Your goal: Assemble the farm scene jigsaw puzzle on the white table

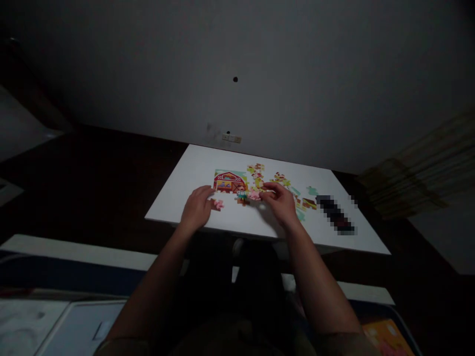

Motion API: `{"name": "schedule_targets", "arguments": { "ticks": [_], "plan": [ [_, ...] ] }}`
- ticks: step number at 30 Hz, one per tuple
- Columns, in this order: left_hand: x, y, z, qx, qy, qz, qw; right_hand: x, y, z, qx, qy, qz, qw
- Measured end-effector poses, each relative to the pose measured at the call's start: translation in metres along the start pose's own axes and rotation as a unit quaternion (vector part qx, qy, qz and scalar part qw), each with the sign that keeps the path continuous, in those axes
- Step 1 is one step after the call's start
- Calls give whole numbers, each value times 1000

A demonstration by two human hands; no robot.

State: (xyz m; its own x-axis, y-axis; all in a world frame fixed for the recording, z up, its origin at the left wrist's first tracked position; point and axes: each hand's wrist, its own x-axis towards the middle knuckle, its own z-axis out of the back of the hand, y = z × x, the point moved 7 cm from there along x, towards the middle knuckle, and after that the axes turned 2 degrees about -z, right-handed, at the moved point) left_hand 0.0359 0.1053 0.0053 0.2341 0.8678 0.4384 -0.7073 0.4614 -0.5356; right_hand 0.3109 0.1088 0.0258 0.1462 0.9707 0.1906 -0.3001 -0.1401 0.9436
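Observation:
A partly joined jigsaw puzzle [230,181] with a red barn picture lies on the white table. My left hand [197,207] rests at its lower left corner, fingers stretched out and holding nothing I can see. Just right of that hand lies a loose pink and brown puzzle piece [218,204]. My right hand [281,200] pinches a pink puzzle piece [254,195] at the puzzle's lower right. Next to that piece sits a teal and brown puzzle piece [242,197], below the barn.
Loose puzzle pieces [279,177] are scattered behind and right of my right hand. A blurred-out dark object [336,214] lies on the right of the white table [356,237]. A wall [289,99] with a socket [231,138] stands behind the table.

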Motion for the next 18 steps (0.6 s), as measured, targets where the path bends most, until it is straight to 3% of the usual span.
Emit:
{"name": "schedule_targets", "arguments": {
  "ticks": [4, 7, 12, 18],
  "plan": [
    [-4, 3, 0, -9, 24, 3, 1000, -24, -4, -59, -39, 73, -16, 996],
    [-7, -6, -5, 18, 62, -29, 997, -34, -3, -84, -104, 81, 4, 991],
    [-9, -9, -9, 49, 75, -43, 995, -37, 2, -92, -208, 49, 54, 975],
    [-8, -8, -7, 49, 76, -43, 995, -28, 7, -99, -277, 72, 85, 954]
  ]
}}
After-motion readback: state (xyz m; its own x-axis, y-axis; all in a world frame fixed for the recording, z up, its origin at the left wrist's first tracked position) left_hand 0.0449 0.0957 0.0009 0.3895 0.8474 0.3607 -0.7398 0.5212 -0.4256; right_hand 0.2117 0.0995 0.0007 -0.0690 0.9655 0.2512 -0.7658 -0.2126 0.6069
